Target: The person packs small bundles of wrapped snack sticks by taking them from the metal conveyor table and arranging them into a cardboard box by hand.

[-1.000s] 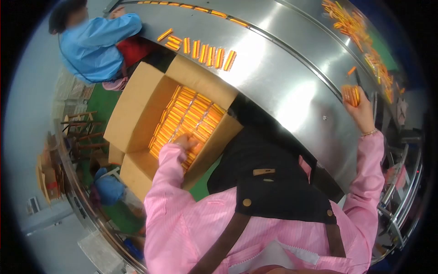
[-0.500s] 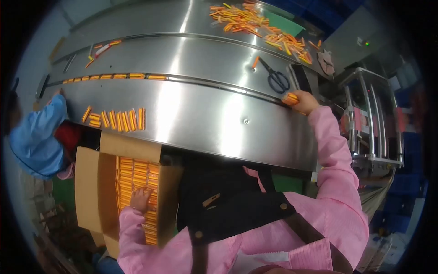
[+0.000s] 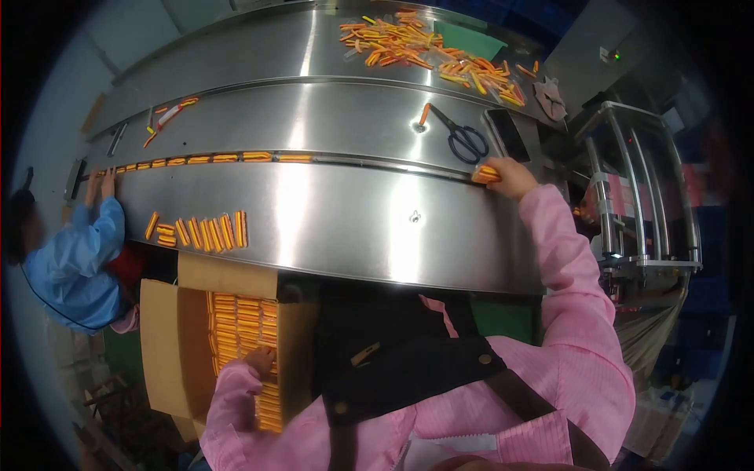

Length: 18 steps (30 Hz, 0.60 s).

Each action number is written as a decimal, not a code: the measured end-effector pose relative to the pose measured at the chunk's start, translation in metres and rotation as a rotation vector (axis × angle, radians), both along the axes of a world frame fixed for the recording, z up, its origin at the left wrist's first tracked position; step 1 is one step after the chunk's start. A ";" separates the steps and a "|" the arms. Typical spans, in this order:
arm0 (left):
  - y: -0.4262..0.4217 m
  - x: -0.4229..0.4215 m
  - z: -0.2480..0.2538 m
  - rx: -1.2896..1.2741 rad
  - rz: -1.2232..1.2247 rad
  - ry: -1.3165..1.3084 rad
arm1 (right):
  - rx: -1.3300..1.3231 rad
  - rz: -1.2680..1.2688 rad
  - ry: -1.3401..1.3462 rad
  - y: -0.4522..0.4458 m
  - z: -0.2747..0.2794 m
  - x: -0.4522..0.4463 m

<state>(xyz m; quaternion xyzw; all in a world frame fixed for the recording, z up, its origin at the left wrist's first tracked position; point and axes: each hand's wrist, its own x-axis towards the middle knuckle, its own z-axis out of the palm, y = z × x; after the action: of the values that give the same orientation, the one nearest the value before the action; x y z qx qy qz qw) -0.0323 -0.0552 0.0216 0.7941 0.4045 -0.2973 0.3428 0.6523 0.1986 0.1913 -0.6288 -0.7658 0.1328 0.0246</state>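
Observation:
My right hand [image 3: 512,179] is closed around a small bundle of orange-and-yellow striped sticks [image 3: 485,174], held at the slot of the steel table [image 3: 345,220]. Down in an open cardboard box [image 3: 161,345], my left hand [image 3: 260,359] rests on packed rows of similar wrapped stick packs [image 3: 236,318]. Its fingers lie over the packs, partly hidden, and do not appear to grip one. Close to my right hand are black-handled scissors [image 3: 469,145] and a dark flat object [image 3: 509,133]. Several packs stand in a line along the slot [image 3: 196,159].
A person in blue sleeves [image 3: 93,235] has both hands at the slot's left end. Several packs [image 3: 208,232] lie near the front edge. Loose sticks [image 3: 408,43] are heaped at the back. A metal-framed machine [image 3: 640,188] stands at the right.
My left hand has shifted slightly within the box. My right hand still holds the bundle at the slot. The person in blue now has both hands at the slot's end. The view has tilted slightly.

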 end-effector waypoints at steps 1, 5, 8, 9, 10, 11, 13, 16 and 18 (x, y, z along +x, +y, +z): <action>-0.002 -0.001 -0.003 0.024 -0.022 -0.035 | 0.007 0.035 0.004 0.002 -0.005 -0.001; -0.005 0.000 -0.009 0.068 -0.109 0.051 | -0.017 -0.017 -0.028 -0.002 -0.003 -0.004; -0.009 -0.015 -0.028 0.013 -0.111 -0.081 | 0.025 0.017 -0.020 -0.004 -0.003 0.002; -0.013 -0.022 -0.036 0.022 -0.100 -0.104 | 0.024 0.016 -0.018 -0.003 -0.003 0.000; -0.015 -0.027 -0.044 0.032 -0.088 -0.128 | 0.032 0.053 0.026 -0.002 -0.003 -0.004; -0.016 -0.029 -0.053 0.031 -0.089 -0.126 | 0.039 0.090 0.070 -0.001 -0.003 -0.008; -0.012 -0.025 -0.054 -0.053 -0.166 -0.013 | 0.007 0.081 0.053 0.002 -0.006 -0.018; -0.005 -0.004 -0.021 -0.232 0.138 0.026 | -0.008 0.095 0.033 0.007 -0.013 -0.020; -0.004 -0.012 -0.026 -0.219 0.130 0.012 | 0.009 0.117 0.030 0.007 -0.016 -0.019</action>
<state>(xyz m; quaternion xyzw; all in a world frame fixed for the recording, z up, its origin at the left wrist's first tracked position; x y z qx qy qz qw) -0.0445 -0.0595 -0.0045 0.7221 0.4224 -0.3214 0.4437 0.6336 0.2058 0.1756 -0.5808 -0.8013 0.1399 0.0309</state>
